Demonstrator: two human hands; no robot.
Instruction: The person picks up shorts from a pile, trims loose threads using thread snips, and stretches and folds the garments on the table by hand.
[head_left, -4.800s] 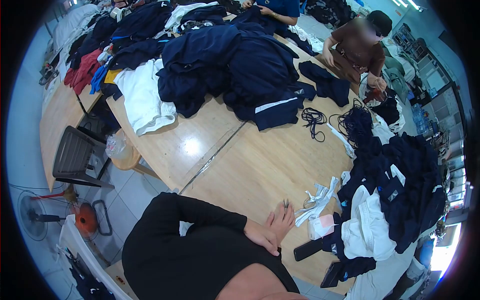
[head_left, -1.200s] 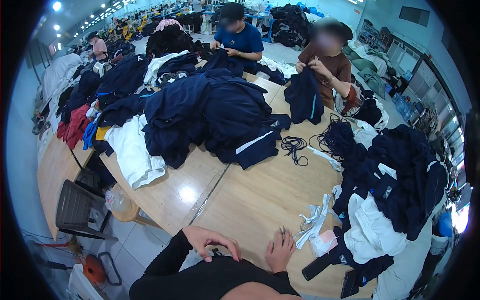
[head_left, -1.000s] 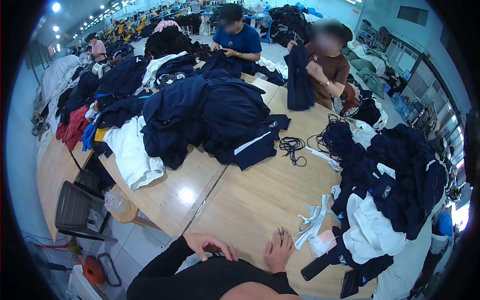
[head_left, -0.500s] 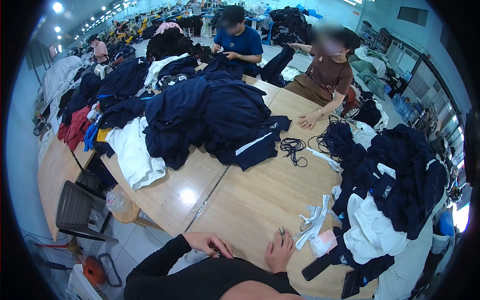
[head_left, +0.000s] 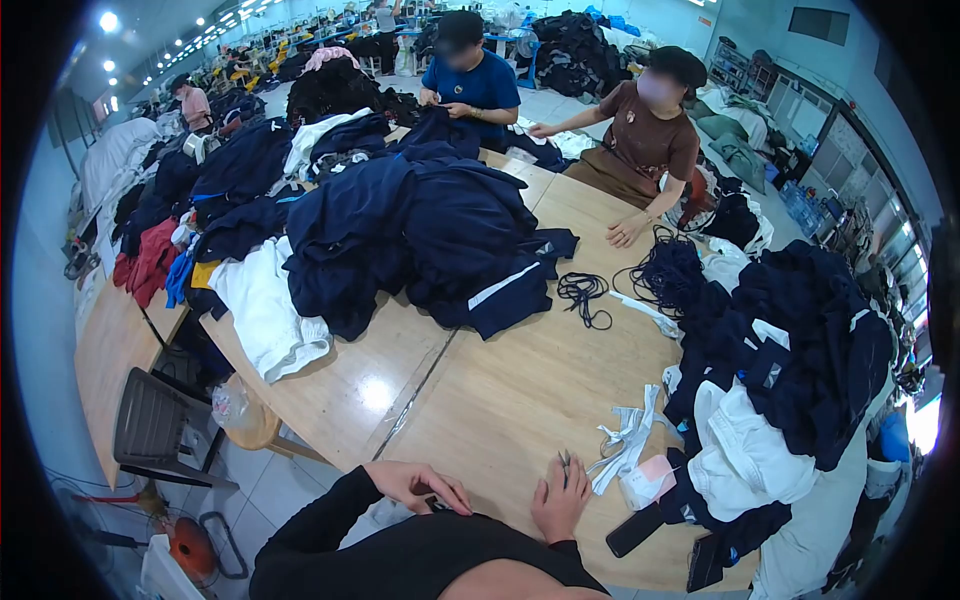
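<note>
My left hand (head_left: 418,486) is at the table's front edge against my black top, its fingers bent into a pinch. Something small and dark shows beneath the fingers, too unclear to name. My right hand (head_left: 561,508) rests on the wooden table (head_left: 500,400). The narrow metal tips of thread snips (head_left: 565,461) stick out past its fingers; the rest of the tool is hidden by the hand. Just right of that hand are white fabric strips (head_left: 627,436), a pink and white packet (head_left: 651,481) and a black phone (head_left: 633,533).
Dark navy garments (head_left: 420,230) are heaped on the far half, with white garments (head_left: 268,315) beside them. More navy clothes (head_left: 815,340) and black cords (head_left: 582,290) lie to the right. Two co-workers (head_left: 470,90) (head_left: 650,130) are across the table. A chair (head_left: 165,425) stands at left.
The co-worker in brown has lowered the dark garment that was raised beside the table. My left fingers have shifted slightly, and a small dark thing now shows under them. My right hand stays put.
</note>
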